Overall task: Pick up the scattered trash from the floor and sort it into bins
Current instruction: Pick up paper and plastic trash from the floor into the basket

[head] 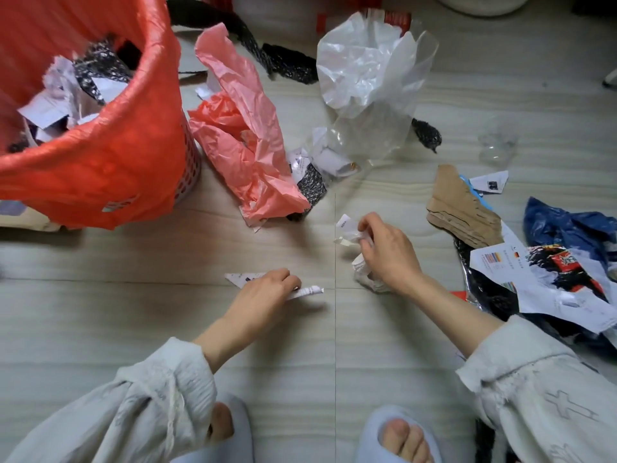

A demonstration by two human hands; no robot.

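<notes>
White paper scraps in both of your hands, low over the pale tiled floor (300, 362).
Your left hand (263, 295) pinches a torn printed paper strip (310, 291); your right hand (389, 253) curls round crumpled white paper (347, 233). Up-left of both grips stands the orange-lined bin (110, 155), already holding paper.

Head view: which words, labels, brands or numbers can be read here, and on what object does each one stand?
None can be read.
Printed sheet at right: coloured bars and tiny text, too small.
Paper scrap above the cardboard: a dark printed block, blurred.
Scrap under the left hand: dark marks, unreadable.
</notes>
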